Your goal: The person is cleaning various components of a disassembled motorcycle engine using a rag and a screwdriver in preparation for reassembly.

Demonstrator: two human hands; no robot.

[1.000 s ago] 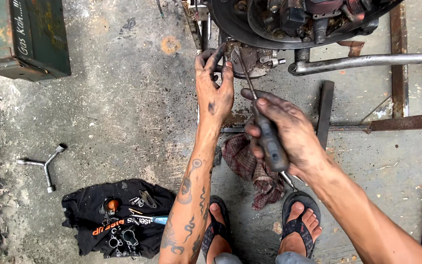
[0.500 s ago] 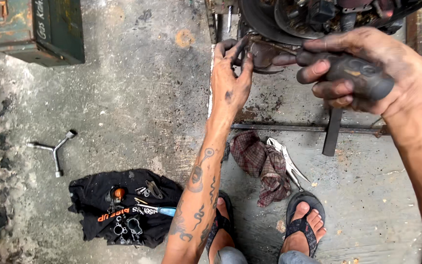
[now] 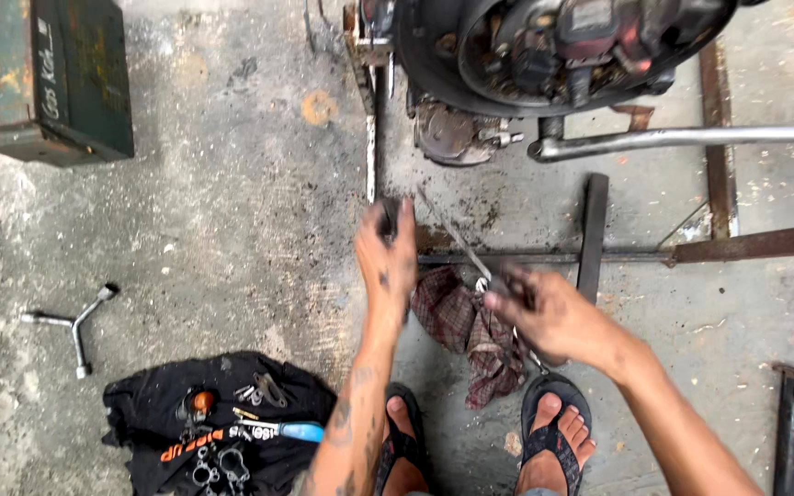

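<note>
Screwdriver [image 3: 470,257] sits at frame centre, its long thin shaft slanting up and left from the right hand [image 3: 553,317], which is clenched around the dark handle, though blur smears the grip. Left hand [image 3: 388,257], just left of it, is closed on a small dark part [image 3: 388,219], too blurred to identify. Between and below the two hands, a plaid rag [image 3: 470,335] lies crumpled on the concrete floor [image 3: 232,211], just above the sandalled feet [image 3: 558,432] at the bottom edge. Top right, a greasy wheel hub assembly [image 3: 544,50] hangs over a rusty steel frame [image 3: 746,243]. Upper left, a green metal box [image 3: 43,78]. Lower left, a three-way wrench [image 3: 71,326] lies beside a black cloth [image 3: 222,422] strewn with small tools. A hammer [image 3: 790,413] lies at lower right.
</note>
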